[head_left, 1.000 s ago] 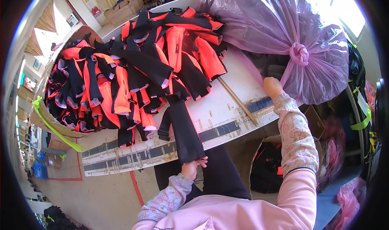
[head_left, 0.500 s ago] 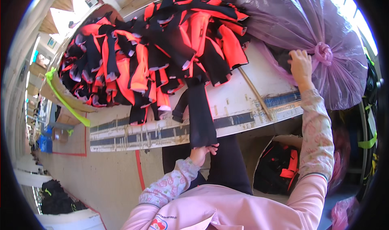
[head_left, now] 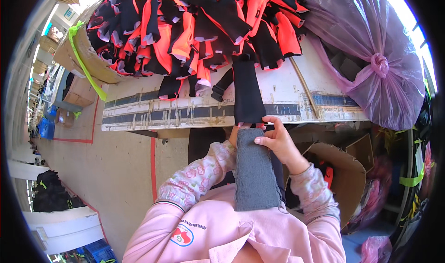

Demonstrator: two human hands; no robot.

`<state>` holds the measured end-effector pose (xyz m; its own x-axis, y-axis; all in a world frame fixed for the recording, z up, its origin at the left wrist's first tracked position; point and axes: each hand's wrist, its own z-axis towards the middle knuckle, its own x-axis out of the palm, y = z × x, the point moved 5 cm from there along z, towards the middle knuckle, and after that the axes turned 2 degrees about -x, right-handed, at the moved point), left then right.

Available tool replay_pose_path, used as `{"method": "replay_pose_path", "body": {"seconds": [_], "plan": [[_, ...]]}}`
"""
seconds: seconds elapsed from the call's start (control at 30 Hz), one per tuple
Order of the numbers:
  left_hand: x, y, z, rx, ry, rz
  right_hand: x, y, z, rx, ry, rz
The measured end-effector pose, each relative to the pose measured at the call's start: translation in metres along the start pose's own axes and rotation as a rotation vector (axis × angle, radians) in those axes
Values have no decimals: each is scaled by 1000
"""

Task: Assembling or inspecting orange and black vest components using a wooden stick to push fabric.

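My right hand [head_left: 283, 145] pinches the top of a grey fuzzy fabric pad [head_left: 256, 175], a long piece that widens downward in front of my chest. Its forefinger reaches the lower end of a black fabric sleeve [head_left: 248, 94], which hangs over the table's front edge. At that same end, my left hand [head_left: 233, 137] is closed on the sleeve; the pad hides most of its fingers. Beyond lies a heap of black and bright orange-pink fabric pieces [head_left: 185, 36], with the sleeve's upper end among them.
A tied purple plastic bag [head_left: 394, 94] bulges on the right of the white table [head_left: 282, 89], dark grey pieces showing through its opening. A wooden stick [head_left: 303, 84] lies on the tabletop. Below right stands an open cardboard box [head_left: 345, 172]. A yellow-green strip [head_left: 85, 63] hangs at left.
My right hand has come from the purple bag to the sleeve's end, bringing the grey pad. My left hand keeps its hold there. The view has shifted, so the table sits higher.
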<state>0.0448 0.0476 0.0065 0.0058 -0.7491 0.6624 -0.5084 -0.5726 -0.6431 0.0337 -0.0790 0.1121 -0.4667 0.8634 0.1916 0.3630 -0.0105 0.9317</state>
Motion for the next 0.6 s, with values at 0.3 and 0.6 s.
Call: {"method": "replay_pose_path", "body": {"seconds": [0.3,0.6], "plan": [[9,12,-16,192,115,-153,-25,-32,13,-173,-573,-287],[-8,17,-5,-9,207,-356,16,95,-83,-480,-36,-845]]}}
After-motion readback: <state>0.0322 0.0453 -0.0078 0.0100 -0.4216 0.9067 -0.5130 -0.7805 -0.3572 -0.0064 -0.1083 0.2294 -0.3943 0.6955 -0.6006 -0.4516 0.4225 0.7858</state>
